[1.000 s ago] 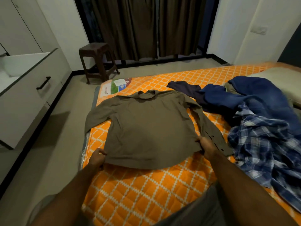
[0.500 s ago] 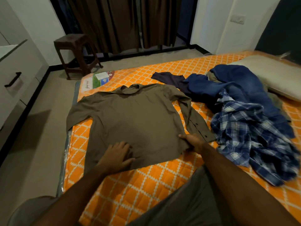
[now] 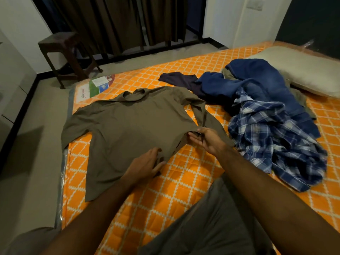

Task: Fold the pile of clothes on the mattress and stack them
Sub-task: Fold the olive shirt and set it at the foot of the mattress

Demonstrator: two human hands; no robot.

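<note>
An olive-brown long-sleeved shirt [image 3: 128, 126] lies spread back-up on the orange patterned mattress [image 3: 184, 190], collar toward the far end. My left hand [image 3: 145, 166] rests flat on the shirt's lower right part, fingers straight. My right hand [image 3: 204, 138] pinches the shirt's right edge by the sleeve and lifts it inward. To the right lies the pile: a blue-and-white plaid shirt [image 3: 272, 140], blue jeans [image 3: 257, 85] and a dark purple garment [image 3: 180, 80].
A pale pillow [image 3: 303, 70] lies at the mattress's far right. A dark wooden stool [image 3: 64, 54] stands on the floor before brown curtains [image 3: 119, 21]. A label [image 3: 97, 85] marks the mattress's far left corner. My grey-clad knee [image 3: 211, 227] is at the front.
My left hand slid from the hem's left corner across the shirt to its lower right. My right hand gathered the right edge and drew it up and inward. The view shifted right.
</note>
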